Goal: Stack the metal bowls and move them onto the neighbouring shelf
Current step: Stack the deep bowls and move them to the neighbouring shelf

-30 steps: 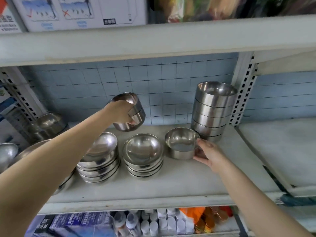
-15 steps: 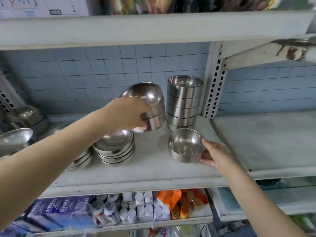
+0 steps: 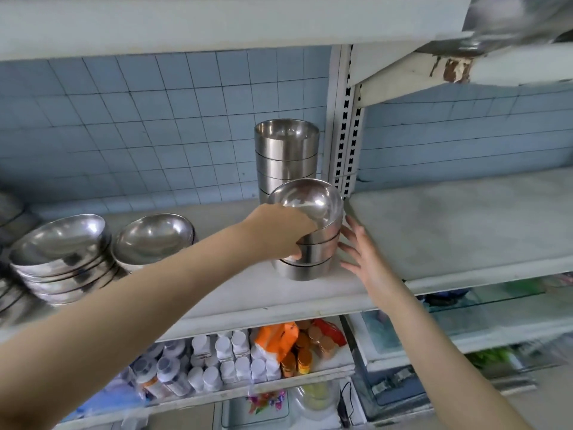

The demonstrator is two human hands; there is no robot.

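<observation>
bowls stacked by the upright, both hands on them

while the left hand [image 3: 279, 232] reaches in from the lower left w/ arm stretched long, its fingers curl round the left side of the small stack [image 3: 310, 243] and the thumb hooks over the top rim, so it's gripping the upper bowls. right hand [image 3: 361, 256] comes up from the lower right, palm facing the stack, fingers spread wide and straight, tips just touching or v. near the stack's right wall; can't tell if it presses.

counts: the small stack shows 3 bowls, nested, top 1 tilted a bit toward the camera. behind it, touching or almost, a tall stack [image 3: 286, 156] w/ approx 4 visible bands, lower part hidden. to the left, 2 piles of wider shallow bowls: near pile [image 3: 153, 235] and far-left pile [image 3: 60, 252], layers too blurred to count. more metal at the far left edge, cut off.

room: the small stack sits on the white shelf [image 3: 248, 293] near its right end, close beside the slotted upright post [image 3: 345, 119]. front lip of the shelf is near, w/ bare board in front of the stack. right of the post, the neighbouring shelf [image 3: 465, 225] is bare white board at about the same height. overhead shelf [image 3: 186, 23] is well above the tall stack.
</observation>
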